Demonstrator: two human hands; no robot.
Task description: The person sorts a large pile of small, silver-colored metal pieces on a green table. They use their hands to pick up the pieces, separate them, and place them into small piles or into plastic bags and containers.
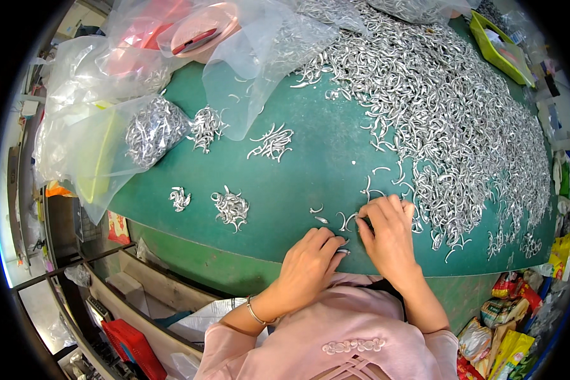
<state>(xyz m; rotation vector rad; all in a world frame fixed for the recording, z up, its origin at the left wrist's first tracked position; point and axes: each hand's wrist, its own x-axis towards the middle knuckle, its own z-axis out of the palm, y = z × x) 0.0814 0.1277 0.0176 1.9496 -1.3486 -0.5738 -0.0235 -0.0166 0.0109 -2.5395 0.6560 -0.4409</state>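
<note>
A large heap of small curved silver metal pieces (449,120) covers the right side of the green table (297,183). At the near edge, my left hand (309,265) has its fingers bent and closed, with a couple of silver pieces (343,248) showing at the fingertips. My right hand (389,237) is just to its right, at the heap's near-left border. Its thumb and index finger are drawn together beside a few loose curved pieces (346,221); whatever they pinch is hidden. Left of my hands lie small separate piles: one nearer (231,208), one smaller (180,199), one farther (272,143).
Clear plastic bags, one filled with silver pieces (157,130), crowd the table's far left. A pink dish (206,28) holds a red object. A yellow-green basket (500,50) stands at the far right. Below left is an open drawer (164,288); colourful packets (500,310) are at lower right.
</note>
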